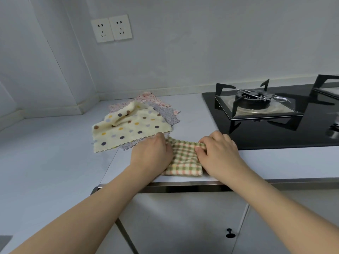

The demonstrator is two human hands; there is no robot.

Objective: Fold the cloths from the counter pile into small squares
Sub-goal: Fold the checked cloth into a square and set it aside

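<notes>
A green-and-peach checked cloth is lying folded into a small rectangle on the pale counter, close to the counter's front edge and just in front of the black gas stove. The left hand is resting palm-down on the left side of this cloth, fingers curled loosely and pressing it flat against the counter; whether it is pinching any fabric cannot be told. The right hand is lying on the right side of the same cloth, its thumb and fingertips closing on the cloth's upper right edge, where the fabric is bunching slightly. Just left of the stove and behind the checked cloth, the pile of remaining cloths is sitting on the counter: a cream polka-dot cloth is lying on top, partly rumpled near its far edge, its near corner touching the left hand's knuckles. Beneath it a grey patterned cloth and a pink floral cloth are showing at the edges. On the wall behind the pile, well away from the stove, two white sockets are sitting side by side.
</notes>
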